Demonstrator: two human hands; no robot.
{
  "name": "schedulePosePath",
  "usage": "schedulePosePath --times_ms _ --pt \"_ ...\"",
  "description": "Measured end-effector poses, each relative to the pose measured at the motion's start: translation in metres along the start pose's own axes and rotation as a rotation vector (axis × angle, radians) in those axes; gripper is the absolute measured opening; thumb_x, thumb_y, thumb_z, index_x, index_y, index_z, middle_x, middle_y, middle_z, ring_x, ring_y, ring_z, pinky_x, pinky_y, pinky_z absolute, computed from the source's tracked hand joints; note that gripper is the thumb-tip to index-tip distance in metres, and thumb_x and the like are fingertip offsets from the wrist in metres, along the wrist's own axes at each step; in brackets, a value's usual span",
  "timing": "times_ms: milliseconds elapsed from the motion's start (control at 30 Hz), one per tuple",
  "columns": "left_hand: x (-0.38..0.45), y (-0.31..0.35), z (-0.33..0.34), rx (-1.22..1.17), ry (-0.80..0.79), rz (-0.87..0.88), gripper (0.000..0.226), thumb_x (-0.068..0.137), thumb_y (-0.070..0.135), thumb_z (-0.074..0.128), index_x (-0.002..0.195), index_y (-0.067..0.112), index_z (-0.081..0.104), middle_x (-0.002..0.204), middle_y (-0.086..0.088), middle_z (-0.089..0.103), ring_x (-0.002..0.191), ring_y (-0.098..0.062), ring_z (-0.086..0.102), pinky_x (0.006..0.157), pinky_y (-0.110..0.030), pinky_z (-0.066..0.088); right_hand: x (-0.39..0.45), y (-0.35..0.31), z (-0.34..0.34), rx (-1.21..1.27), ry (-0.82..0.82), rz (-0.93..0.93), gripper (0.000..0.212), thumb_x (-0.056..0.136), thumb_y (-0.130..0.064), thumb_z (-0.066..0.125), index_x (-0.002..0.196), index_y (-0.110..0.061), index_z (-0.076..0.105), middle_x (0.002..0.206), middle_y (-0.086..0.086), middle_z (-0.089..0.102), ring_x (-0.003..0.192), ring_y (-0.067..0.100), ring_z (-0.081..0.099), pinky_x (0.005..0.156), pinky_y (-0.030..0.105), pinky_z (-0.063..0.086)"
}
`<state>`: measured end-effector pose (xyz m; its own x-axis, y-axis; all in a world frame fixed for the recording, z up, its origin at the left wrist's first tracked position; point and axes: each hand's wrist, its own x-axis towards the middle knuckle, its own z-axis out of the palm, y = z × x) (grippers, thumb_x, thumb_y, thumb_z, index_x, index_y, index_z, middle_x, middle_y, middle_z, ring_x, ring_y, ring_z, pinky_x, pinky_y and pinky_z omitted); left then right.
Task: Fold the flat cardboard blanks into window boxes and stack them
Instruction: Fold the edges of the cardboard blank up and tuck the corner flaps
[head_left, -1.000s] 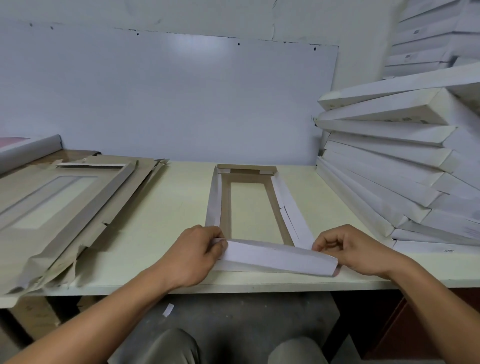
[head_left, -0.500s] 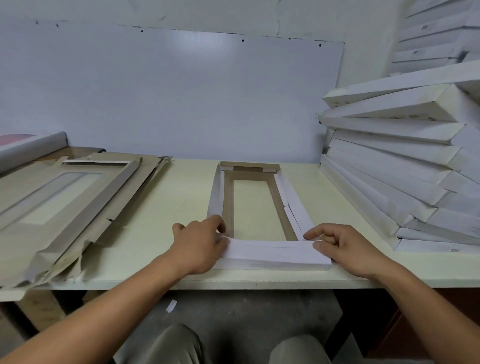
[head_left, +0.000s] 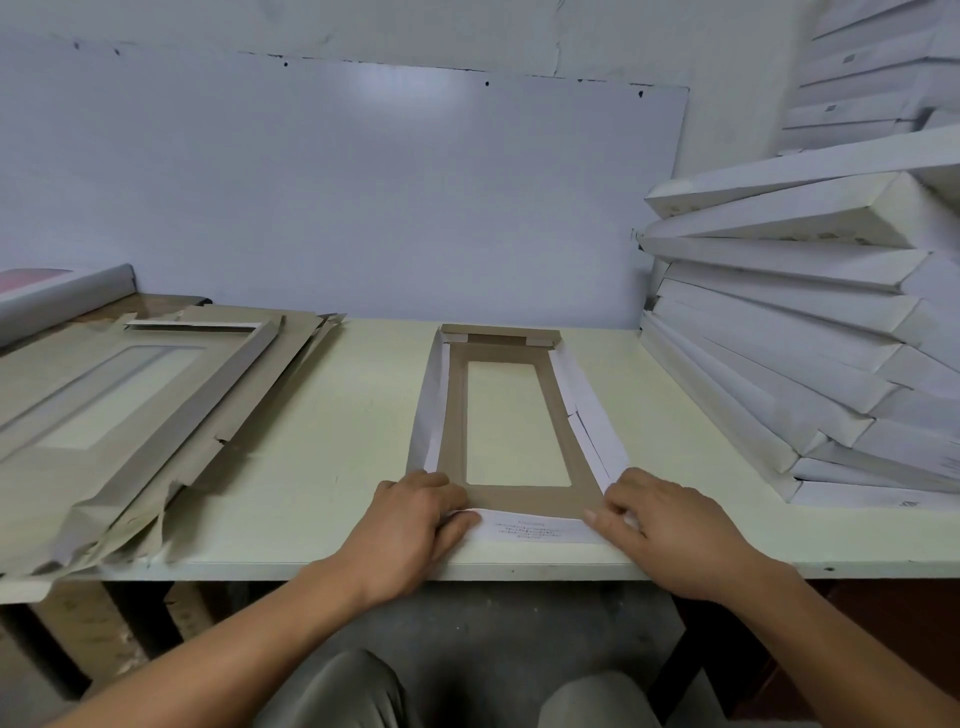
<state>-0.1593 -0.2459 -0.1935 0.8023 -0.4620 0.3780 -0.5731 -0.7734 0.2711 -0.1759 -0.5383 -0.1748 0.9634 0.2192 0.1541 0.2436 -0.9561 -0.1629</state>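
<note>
Pale tabletop (head_left: 322, 467) carries the cardboard blank (head_left: 506, 493) between my hands. My left hand (head_left: 415, 525) and right hand (head_left: 660, 530) each pinch a corner of its near flap (head_left: 530, 529). I judge uneven pressure could skew the crease or tear a corner.

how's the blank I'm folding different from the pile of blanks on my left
The blank being folded lies alone at the table's middle with side flaps raised; the pile of flat blanks is layered and overhangs the near edge. Both hands grip the single blank's near flap; nothing touches the pile. Both are brown cardboard with rectangular windows.
</note>
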Motion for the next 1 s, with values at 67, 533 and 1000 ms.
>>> schedulePosePath --times_ms 67,533,1000 --pt "0.001 0.001 0.001 -0.008 0.000 -0.009 0.028 0.101 0.036 0.048 0.082 0.018 0.056 0.070 0.013 0.036 0.076 -0.012 0.037 0.071 -0.029 0.029 -0.003 0.000 -0.002 -0.052 -0.032 -0.038 0.041 0.096 -0.065 0.031 0.072 -0.034 0.043 0.083 -0.012 0.050 0.071 0.007 0.051 0.060 0.023 0.035" --pt "0.000 0.008 -0.003 0.007 -0.078 -0.034 0.029 0.102 0.031 0.043 0.082 0.013 0.053 0.077 0.005 0.047 0.081 -0.018 0.044 0.076 -0.035 0.040 -0.006 -0.009 -0.017 -0.308 -0.082 0.003 0.023 0.100 -0.040 0.037 0.100 -0.026 0.055 0.098 -0.006 0.060 0.087 0.019 0.059 0.061 0.034 0.034" --pt "-0.007 0.043 -0.012 -0.371 0.198 -0.017 0.017 0.100 0.041 0.048 0.094 0.029 0.059 0.089 0.012 0.053 0.088 -0.006 0.050 0.078 -0.022 0.040 0.037 -0.046 -0.048 -0.746 0.208 -0.048 0.032 0.091 -0.010 0.044 0.122 -0.020 0.041 0.107 0.005 0.051 0.067 0.025 0.063 0.042 0.030 0.013"
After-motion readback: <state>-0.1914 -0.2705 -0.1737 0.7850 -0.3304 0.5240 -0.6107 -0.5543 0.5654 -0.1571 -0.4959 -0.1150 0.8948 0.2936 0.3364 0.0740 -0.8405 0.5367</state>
